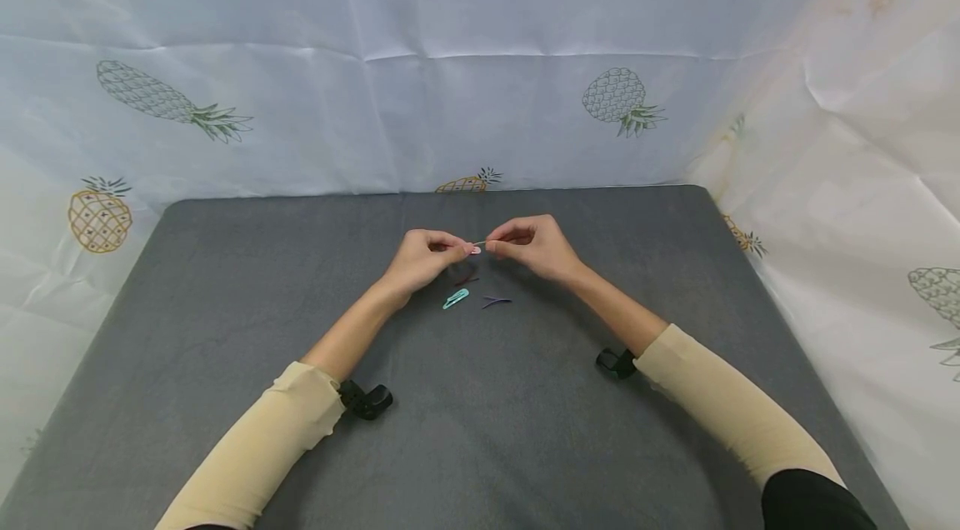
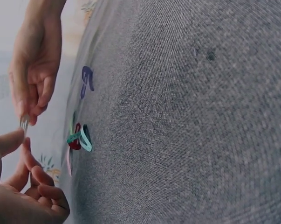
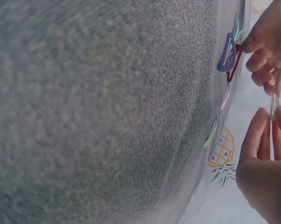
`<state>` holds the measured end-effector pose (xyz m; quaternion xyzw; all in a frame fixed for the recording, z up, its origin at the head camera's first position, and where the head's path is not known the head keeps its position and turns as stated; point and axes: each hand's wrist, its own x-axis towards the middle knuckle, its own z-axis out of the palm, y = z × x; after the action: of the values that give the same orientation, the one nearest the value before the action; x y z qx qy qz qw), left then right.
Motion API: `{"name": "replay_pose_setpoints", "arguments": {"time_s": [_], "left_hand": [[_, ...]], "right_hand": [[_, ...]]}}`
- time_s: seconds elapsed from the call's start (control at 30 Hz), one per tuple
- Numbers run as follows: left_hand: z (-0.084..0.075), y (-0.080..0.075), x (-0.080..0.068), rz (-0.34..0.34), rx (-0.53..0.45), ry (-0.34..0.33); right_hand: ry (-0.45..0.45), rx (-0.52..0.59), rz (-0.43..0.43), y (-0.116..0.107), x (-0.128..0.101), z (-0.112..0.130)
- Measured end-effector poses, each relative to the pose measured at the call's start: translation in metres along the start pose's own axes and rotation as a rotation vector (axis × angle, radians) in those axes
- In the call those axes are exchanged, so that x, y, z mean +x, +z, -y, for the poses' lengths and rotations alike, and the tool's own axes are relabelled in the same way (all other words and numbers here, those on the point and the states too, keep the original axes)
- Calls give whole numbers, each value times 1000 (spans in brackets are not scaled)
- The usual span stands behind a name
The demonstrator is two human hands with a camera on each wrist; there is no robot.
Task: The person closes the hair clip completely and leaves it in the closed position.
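Observation:
Both hands meet over the grey table and pinch one small pale snap hair clip (image 2: pixel 24 122) between them. My left hand (image 1: pixel 424 262) grips one end between thumb and fingertips. My right hand (image 1: pixel 534 245) pinches the other end, a short gap away. Fingertips cover much of the held clip, so its full shape is hidden. Below the hands lie more snap hair clips: a teal clip (image 1: pixel 456 298), a purple clip (image 1: pixel 497 301) and a dark red clip (image 3: pixel 234 63). Farther off are a pink clip (image 3: pixel 225 97) and a green clip (image 3: pixel 211 133).
A dark grey cloth covers the table (image 1: pixel 480 430). Behind it and at the sides hangs a white curtain (image 1: pixel 465 113) printed with pineapples. Black straps with small devices (image 1: pixel 367 402) sit at both wrists, beside beige sleeves (image 1: pixel 262 447).

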<state>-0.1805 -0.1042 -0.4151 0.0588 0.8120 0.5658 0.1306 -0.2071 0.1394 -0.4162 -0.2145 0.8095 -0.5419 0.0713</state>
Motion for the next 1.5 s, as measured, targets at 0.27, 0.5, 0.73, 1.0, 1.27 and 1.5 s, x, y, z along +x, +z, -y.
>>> {"name": "replay_pose_setpoints", "arguments": {"time_s": [0.27, 0.5, 0.73, 1.0, 1.27, 1.5], "left_hand": [[3, -1, 0, -9, 6, 27], [6, -1, 2, -35, 34, 71], [10, -2, 4, -44, 64, 123], [13, -2, 5, -67, 140, 181], [17, -4, 6, -85, 195, 209], [21, -5, 8, -116, 258, 218]], "right_hand": [[17, 22, 19, 2, 0, 0], [65, 57, 46, 3, 0, -2], [195, 96, 49, 4, -1, -1], [279, 151, 45, 9, 0, -6], [280, 118, 49, 13, 1, -6], [267, 89, 41, 16, 4, -7]]}}
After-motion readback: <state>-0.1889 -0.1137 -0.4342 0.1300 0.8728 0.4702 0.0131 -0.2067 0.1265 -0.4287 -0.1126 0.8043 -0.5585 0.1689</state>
